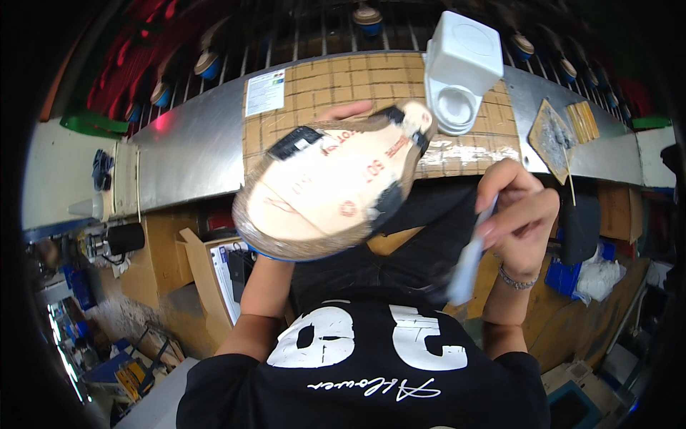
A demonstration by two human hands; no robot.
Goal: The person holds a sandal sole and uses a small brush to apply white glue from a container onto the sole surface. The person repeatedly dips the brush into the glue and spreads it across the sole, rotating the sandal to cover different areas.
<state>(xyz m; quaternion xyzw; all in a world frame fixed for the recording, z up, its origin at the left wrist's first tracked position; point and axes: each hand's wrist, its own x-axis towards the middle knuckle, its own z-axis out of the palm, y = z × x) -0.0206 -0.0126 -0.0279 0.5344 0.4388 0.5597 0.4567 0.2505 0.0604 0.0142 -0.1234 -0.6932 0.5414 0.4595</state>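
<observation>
Holding up a shoe upper (314, 189) and pinching a pale strip (468, 268).
Grasping the shoe upper with left hand (348, 109), mostly hidden behind it, insole side upward, above the near edge of the table (189, 161); then, at the far edge, showing a white plastic container (464, 53); gripping the blurred strip between fingers of right hand (518, 214), before the near edge; toward the right end, showing a diamond-shaped board (543, 136).

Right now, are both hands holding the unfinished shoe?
No, only the left hand holds the unfinished shoe, while the right hand, apart from it, grips a blurred pale strip.
</observation>
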